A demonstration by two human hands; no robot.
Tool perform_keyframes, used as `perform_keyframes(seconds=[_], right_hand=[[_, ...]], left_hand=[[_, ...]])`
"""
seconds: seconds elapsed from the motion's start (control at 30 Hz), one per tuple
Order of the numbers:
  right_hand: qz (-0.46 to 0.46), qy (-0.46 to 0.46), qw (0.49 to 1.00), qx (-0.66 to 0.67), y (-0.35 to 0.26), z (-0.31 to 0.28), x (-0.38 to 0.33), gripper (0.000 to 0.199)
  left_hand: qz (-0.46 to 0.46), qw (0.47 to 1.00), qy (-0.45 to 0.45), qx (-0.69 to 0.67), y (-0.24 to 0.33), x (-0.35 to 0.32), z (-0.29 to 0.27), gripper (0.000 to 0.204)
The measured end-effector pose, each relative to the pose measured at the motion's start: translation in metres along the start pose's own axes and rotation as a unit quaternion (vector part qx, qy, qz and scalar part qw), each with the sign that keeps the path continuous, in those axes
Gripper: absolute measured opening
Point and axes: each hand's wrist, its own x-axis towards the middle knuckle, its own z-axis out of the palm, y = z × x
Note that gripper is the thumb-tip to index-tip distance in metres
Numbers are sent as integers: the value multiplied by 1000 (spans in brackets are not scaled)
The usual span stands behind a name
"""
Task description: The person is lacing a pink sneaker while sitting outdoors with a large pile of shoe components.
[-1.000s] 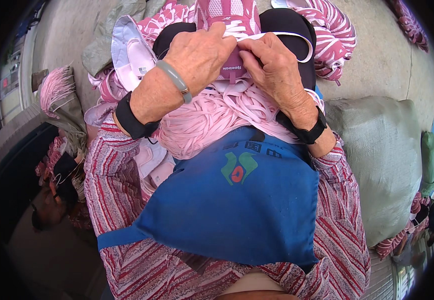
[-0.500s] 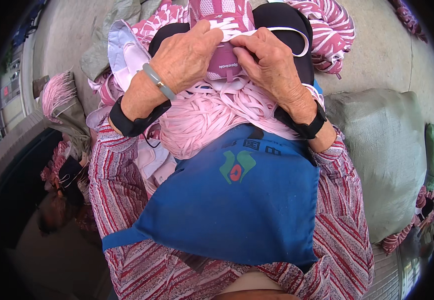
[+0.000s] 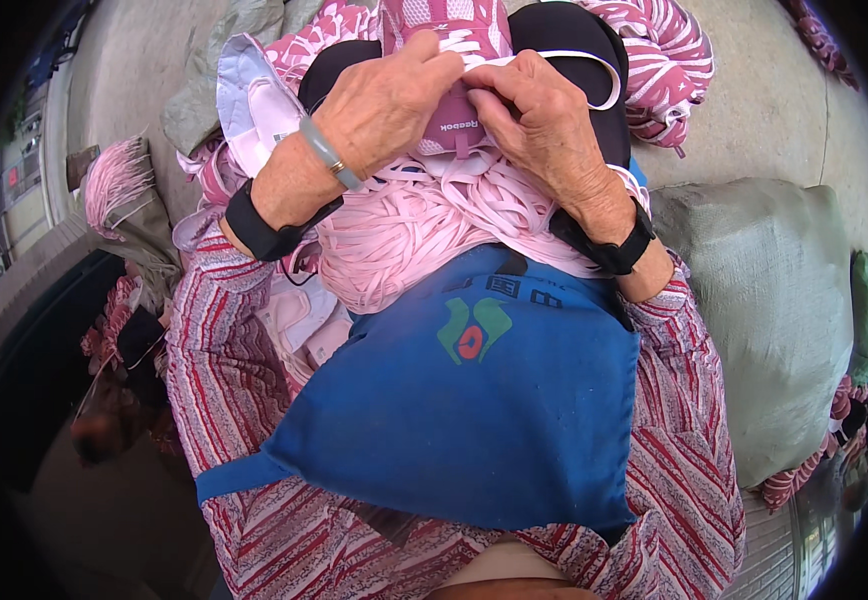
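Observation:
A pink shoe upper (image 3: pixel 451 128) lies between my knees, its tongue end toward me, with white lacing across it. On its left side my left hand (image 3: pixel 386 102) is closed, the fingertips bent in at the lacing; what they pinch is mostly hidden. My right hand (image 3: pixel 546 122) is closed in a pinch on a pale shoelace (image 3: pixel 615 80), whose loose length loops out to the right over my dark trouser leg. A heap of loose pale pink shoelaces (image 3: pixel 394 235) fills my lap below the shoe upper, above my blue apron (image 3: pixel 474 430).
Bundled pink-and-white shoe uppers (image 3: pixel 659 60) lie beyond my right knee. Pale shoe pieces (image 3: pixel 254 105) sit at my left. A large grey-green woven sack (image 3: pixel 754 310) stands on the concrete at right. At far left, a bunch of pink laces (image 3: pixel 117 190) sticks out of another sack.
My left hand and forearm have shifted slightly, the hand rising toward the right over the lacing. My right hand stays almost where it was, with the lace still looped beside it.

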Motion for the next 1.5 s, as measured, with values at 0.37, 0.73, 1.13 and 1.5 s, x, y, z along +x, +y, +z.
perform_keyframes(seconds=[0.37, 0.73, 1.13, 1.5], right_hand=[[7, 3, 987, -163, -18, 5, -2, 13], [-14, -126, 953, -273, -26, 0, 15, 9], [-29, -111, 937, -329, -29, 9, 13, 9], [-69, -97, 966, -230, -43, -21, 11, 7]], left_hand=[[-101, 968, 191, -128, 12, -16, 26, 8], [-250, 909, 194, -273, 3, -16, 35, 12], [-263, 906, 218, -251, 7, -16, 39, 14], [-57, 949, 309, 10, 29, -25, 37, 25]])
